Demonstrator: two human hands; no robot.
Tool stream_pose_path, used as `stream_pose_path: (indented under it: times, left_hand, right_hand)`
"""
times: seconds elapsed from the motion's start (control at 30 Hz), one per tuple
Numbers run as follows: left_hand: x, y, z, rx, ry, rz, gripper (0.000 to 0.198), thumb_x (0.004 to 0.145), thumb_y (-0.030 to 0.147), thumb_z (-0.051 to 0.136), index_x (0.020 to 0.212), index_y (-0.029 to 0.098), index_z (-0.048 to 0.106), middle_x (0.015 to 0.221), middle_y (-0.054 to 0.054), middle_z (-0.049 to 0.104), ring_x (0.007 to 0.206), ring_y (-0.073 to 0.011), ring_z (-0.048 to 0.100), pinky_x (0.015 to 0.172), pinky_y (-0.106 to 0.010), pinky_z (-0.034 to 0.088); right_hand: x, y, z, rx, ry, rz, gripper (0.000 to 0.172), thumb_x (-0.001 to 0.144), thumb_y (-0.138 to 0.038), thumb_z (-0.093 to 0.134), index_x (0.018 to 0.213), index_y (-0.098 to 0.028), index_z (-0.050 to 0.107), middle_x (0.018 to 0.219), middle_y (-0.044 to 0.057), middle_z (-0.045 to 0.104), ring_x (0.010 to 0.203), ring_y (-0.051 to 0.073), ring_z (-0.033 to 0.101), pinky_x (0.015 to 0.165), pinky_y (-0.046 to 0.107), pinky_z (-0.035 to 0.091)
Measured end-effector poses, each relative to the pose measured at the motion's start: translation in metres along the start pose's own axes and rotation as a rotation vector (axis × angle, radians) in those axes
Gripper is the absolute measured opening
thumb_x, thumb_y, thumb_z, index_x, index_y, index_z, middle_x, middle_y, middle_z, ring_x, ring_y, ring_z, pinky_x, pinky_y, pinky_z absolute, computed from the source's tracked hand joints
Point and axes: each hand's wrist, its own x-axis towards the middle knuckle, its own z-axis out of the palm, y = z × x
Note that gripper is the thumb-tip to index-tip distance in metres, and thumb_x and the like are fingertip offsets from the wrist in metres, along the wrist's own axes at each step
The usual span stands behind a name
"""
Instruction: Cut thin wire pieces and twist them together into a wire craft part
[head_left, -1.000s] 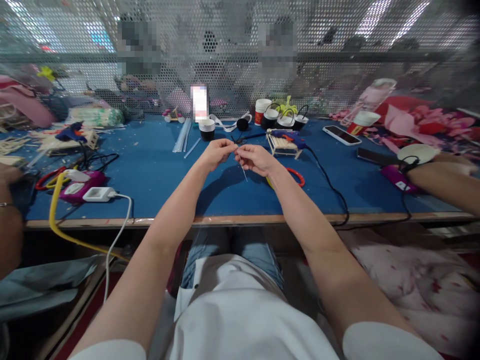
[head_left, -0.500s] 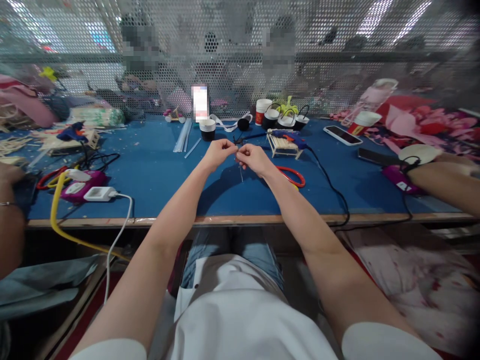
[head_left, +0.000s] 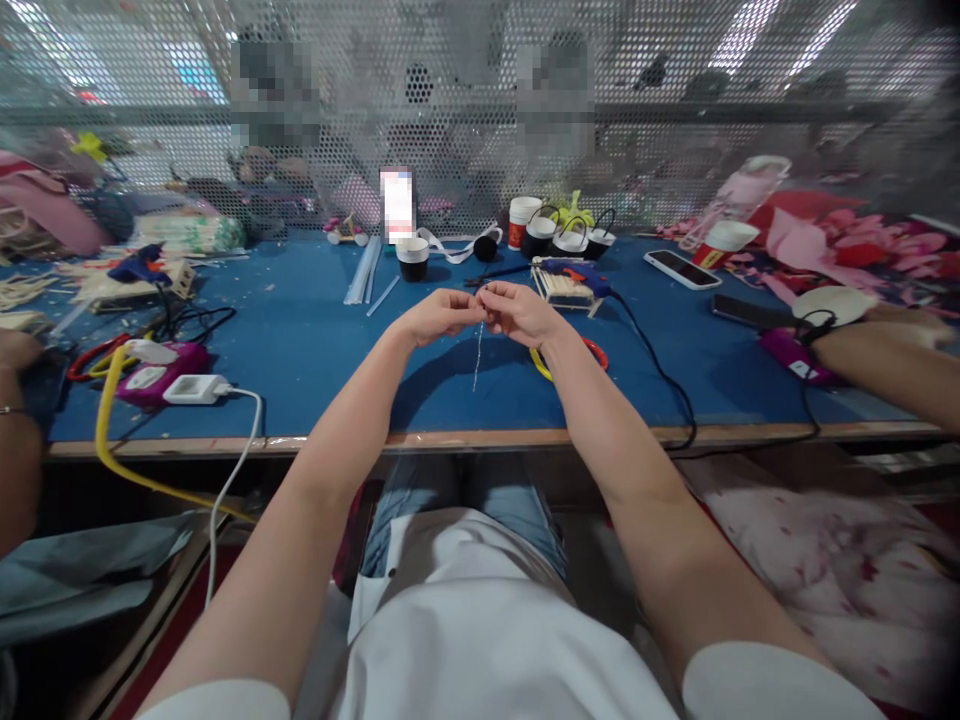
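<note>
Above the blue table (head_left: 330,370), my left hand (head_left: 442,316) and my right hand (head_left: 521,312) meet at the fingertips. Both are closed in a pinch on a thin twisted wire (head_left: 478,358), whose lower end hangs down between them. Its upper part is hidden by the fingers. Just behind my fingers lies a dark thin item. Scissors with red and yellow handles (head_left: 598,352) lie partly under my right forearm. A blue glue gun (head_left: 589,275) rests on a small wooden stick rack (head_left: 561,291) to the right.
Black-and-white cups (head_left: 412,260) and a red cup (head_left: 517,224) stand at the back, near a lit phone (head_left: 398,205). Clear sticks (head_left: 363,272) lie left of them. A purple power strip (head_left: 166,374) is at the left. Other people's arms show at both sides.
Both hands have drawn slightly nearer and lower, and the fingertips have come together. More of the wire now hangs below them. The yellow scissor handle has become more visible.
</note>
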Motion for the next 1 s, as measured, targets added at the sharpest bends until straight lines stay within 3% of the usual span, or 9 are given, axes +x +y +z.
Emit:
stream_pose_path:
  times: [0.13, 0.4, 0.63, 0.83, 1.0]
  left_hand:
    - [0.001, -0.001, 0.0, 0.074, 0.027, -0.011, 0.02, 0.072, 0.025, 0.064, 0.064, 0.011, 0.052, 0.051, 0.006, 0.037, 0.041, -0.0006, 0.025, 0.043, -0.021, 0.014]
    - [0.004, -0.005, -0.002, 0.238, 0.176, 0.04, 0.018, 0.073, 0.025, 0.061, 0.064, 0.011, 0.055, 0.052, 0.005, 0.04, 0.043, -0.0015, 0.028, 0.042, -0.02, 0.018]
    - [0.006, -0.008, -0.004, 0.244, 0.158, 0.047, 0.02, 0.073, 0.028, 0.062, 0.064, 0.011, 0.056, 0.052, 0.005, 0.039, 0.042, -0.0015, 0.027, 0.042, -0.021, 0.015]
    - [0.004, -0.005, -0.003, 0.149, 0.109, 0.012, 0.017, 0.073, 0.025, 0.063, 0.066, 0.011, 0.056, 0.051, 0.005, 0.039, 0.041, -0.001, 0.026, 0.041, -0.02, 0.015]
    - [0.002, -0.002, -0.004, 0.092, 0.1, 0.006, 0.018, 0.073, 0.025, 0.062, 0.065, 0.011, 0.054, 0.054, 0.004, 0.04, 0.043, -0.0009, 0.027, 0.041, -0.019, 0.015]
  right_hand:
    - [0.002, 0.003, -0.001, -0.103, 0.065, 0.025, 0.023, 0.073, -0.034, 0.067, 0.07, -0.014, 0.055, 0.057, -0.003, 0.05, 0.048, 0.005, 0.044, 0.04, 0.016, 0.035]
    - [0.006, 0.009, 0.0, -0.303, 0.257, -0.063, 0.031, 0.074, -0.041, 0.063, 0.063, -0.017, 0.048, 0.047, -0.004, 0.048, 0.04, 0.005, 0.043, 0.037, 0.017, 0.035]
    - [0.007, 0.012, 0.004, -0.306, 0.272, -0.073, 0.032, 0.072, -0.043, 0.065, 0.063, -0.016, 0.05, 0.053, -0.002, 0.051, 0.045, 0.006, 0.046, 0.038, 0.017, 0.037]
    - [0.004, 0.006, 0.005, -0.141, 0.127, -0.019, 0.027, 0.073, -0.039, 0.065, 0.071, -0.016, 0.053, 0.058, -0.003, 0.051, 0.048, 0.005, 0.047, 0.039, 0.015, 0.037]
    - [0.002, 0.001, 0.004, -0.184, 0.182, 0.018, 0.026, 0.075, -0.035, 0.064, 0.066, -0.015, 0.051, 0.052, -0.004, 0.049, 0.043, 0.004, 0.045, 0.037, 0.014, 0.035]
